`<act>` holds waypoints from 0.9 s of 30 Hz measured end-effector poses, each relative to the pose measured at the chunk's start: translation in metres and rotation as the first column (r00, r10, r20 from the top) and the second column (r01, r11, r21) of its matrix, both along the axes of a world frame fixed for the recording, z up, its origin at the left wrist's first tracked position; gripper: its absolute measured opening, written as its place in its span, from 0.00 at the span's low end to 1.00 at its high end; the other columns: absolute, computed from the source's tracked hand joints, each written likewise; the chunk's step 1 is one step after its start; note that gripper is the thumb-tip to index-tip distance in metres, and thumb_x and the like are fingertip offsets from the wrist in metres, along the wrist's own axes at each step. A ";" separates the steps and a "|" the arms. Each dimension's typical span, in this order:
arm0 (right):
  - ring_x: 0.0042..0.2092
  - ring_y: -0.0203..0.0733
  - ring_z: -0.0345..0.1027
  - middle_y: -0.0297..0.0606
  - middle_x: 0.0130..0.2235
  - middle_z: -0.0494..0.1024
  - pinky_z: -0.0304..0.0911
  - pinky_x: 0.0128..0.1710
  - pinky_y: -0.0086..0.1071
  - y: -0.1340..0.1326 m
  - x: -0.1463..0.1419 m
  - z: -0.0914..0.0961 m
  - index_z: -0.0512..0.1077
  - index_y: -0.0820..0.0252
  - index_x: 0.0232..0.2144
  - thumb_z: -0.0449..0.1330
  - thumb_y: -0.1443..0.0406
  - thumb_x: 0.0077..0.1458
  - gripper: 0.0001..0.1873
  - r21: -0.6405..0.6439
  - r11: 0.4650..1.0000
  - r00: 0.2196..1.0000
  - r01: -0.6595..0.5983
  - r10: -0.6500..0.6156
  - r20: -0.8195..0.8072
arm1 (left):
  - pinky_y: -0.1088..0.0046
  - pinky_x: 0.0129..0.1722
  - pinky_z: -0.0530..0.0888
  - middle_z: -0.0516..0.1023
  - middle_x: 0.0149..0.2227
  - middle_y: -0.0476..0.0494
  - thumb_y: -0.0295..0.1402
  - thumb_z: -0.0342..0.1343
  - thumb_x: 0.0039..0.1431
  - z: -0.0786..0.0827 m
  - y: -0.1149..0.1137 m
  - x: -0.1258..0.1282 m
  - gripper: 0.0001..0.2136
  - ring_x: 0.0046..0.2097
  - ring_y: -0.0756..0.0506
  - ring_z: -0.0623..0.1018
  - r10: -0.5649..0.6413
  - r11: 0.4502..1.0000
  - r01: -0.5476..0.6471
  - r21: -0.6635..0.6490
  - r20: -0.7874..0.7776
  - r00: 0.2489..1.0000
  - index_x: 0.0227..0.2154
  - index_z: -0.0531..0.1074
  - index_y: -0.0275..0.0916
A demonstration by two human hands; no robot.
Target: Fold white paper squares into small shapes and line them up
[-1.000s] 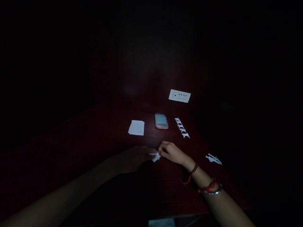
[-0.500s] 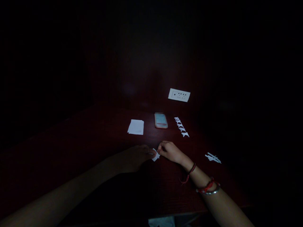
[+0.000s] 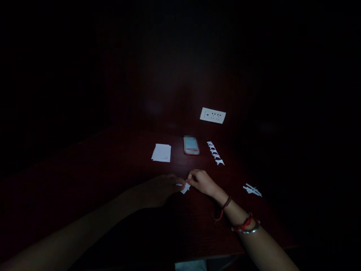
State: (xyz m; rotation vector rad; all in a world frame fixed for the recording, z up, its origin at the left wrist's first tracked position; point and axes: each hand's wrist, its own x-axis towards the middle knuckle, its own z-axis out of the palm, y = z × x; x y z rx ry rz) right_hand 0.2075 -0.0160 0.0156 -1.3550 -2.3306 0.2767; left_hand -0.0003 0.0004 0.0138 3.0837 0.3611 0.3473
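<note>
In dim light, my left hand (image 3: 158,190) and my right hand (image 3: 200,182) meet over a dark red table (image 3: 113,177). Both pinch a small folded white paper piece (image 3: 184,188) that lies low against the tabletop between them. My left fingers press on its left edge. My right fingers curl closed on its right corner. Red thread bands and a metal bangle (image 3: 245,227) circle my right wrist.
Behind the hands lie a stack of white paper squares (image 3: 161,153), a small blue-and-red box (image 3: 191,145), and a row of several folded paper shapes (image 3: 215,153). Thin paper strips (image 3: 252,189) lie at the right. A white wall socket (image 3: 213,115) sits beyond.
My right hand has crept slightly left toward the left hand, and the paper piece between them has shifted a little. The view has drifted slightly.
</note>
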 end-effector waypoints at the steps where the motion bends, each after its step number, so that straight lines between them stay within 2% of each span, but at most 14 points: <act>1: 0.30 0.32 0.62 0.36 0.27 0.70 0.54 0.30 0.24 0.000 0.000 0.000 0.67 0.64 0.25 0.52 0.66 0.50 0.06 -0.001 1.000 1.000 0.000 0.000 0.001 | 0.67 0.47 0.59 0.59 0.52 0.45 0.18 0.46 0.45 0.000 0.000 0.000 0.26 0.51 0.44 0.60 -0.003 1.000 0.003 0.007 0.001 1.000 0.49 0.57 0.41; 7: 0.28 0.31 0.61 0.34 0.26 0.69 0.54 0.28 0.23 0.002 -0.002 -0.002 0.67 0.64 0.26 0.53 0.65 0.50 0.07 0.010 1.000 1.000 0.004 -0.004 0.003 | 0.68 0.47 0.59 0.61 0.51 0.44 0.19 0.47 0.46 0.002 -0.001 0.003 0.24 0.48 0.44 0.62 0.002 1.000 -0.002 0.026 -0.010 1.000 0.49 0.57 0.38; 11: 0.30 0.31 0.61 0.35 0.27 0.68 0.55 0.30 0.23 -0.003 0.004 0.006 0.68 0.63 0.27 0.52 0.66 0.51 0.07 0.091 0.993 0.997 -0.073 0.070 0.036 | 0.68 0.48 0.58 0.61 0.51 0.42 0.21 0.47 0.47 0.006 -0.005 0.003 0.22 0.49 0.44 0.63 0.018 0.999 -0.017 0.033 -0.014 1.000 0.48 0.57 0.36; 13: 0.32 0.32 0.61 0.35 0.30 0.68 0.54 0.32 0.23 -0.009 0.008 0.013 0.70 0.61 0.31 0.50 0.66 0.53 0.09 0.128 0.982 0.987 -0.136 0.123 0.107 | 0.68 0.47 0.59 0.62 0.50 0.43 0.20 0.47 0.47 0.006 -0.006 0.003 0.22 0.49 0.44 0.62 0.012 1.000 -0.012 0.028 -0.018 1.000 0.48 0.58 0.36; 16: 0.31 0.31 0.60 0.34 0.31 0.67 0.53 0.30 0.23 -0.017 0.012 0.021 0.69 0.56 0.36 0.48 0.67 0.54 0.11 0.133 0.968 0.949 -0.211 0.171 0.265 | 0.68 0.47 0.59 0.62 0.50 0.45 0.19 0.47 0.46 0.004 -0.004 0.001 0.23 0.48 0.44 0.62 0.006 1.000 -0.006 0.016 -0.014 1.000 0.48 0.58 0.38; 20: 0.29 0.30 0.58 0.33 0.30 0.66 0.50 0.28 0.23 -0.021 0.011 0.023 0.68 0.52 0.40 0.48 0.68 0.54 0.13 0.118 0.961 0.888 -0.252 0.181 0.422 | 0.68 0.45 0.60 0.62 0.50 0.46 0.18 0.47 0.47 0.004 0.001 -0.002 0.24 0.48 0.45 0.63 -0.025 1.000 0.025 -0.007 0.007 1.000 0.49 0.57 0.39; 27: 0.30 0.31 0.58 0.33 0.30 0.65 0.50 0.29 0.24 -0.021 0.008 0.022 0.64 0.50 0.44 0.46 0.66 0.55 0.15 0.127 0.953 0.846 -0.275 0.177 0.502 | 0.67 0.46 0.59 0.63 0.50 0.47 0.16 0.47 0.46 0.008 0.006 -0.008 0.27 0.48 0.46 0.62 -0.051 0.998 0.051 -0.041 0.005 0.999 0.50 0.56 0.41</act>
